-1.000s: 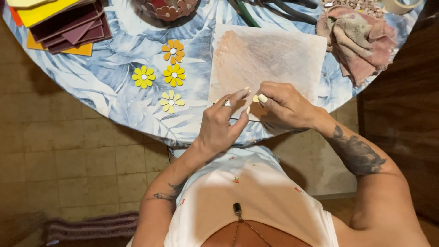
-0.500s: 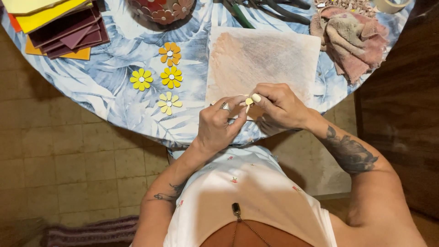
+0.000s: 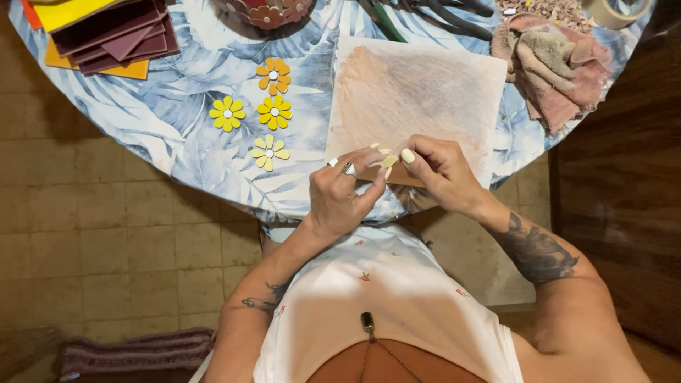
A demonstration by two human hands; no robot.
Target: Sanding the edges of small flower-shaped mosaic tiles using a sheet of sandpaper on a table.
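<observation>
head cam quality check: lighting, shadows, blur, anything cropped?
Head view: warm, even indoor light, no glare on the round table; sharp overall, with the small pale piece between left hand and right hand readable; soft shadow under the hands; floor at the lower left corner dim; slight wide-angle bending at the edges; table's far side cropped.

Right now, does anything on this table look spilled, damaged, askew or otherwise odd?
Nothing looks spilled or broken. The board under the hands sits slightly askew, its near edge overhanging the table rim. The left hand and right hand pinch a small pale piece. The four flowers lie flat, apart.
</observation>
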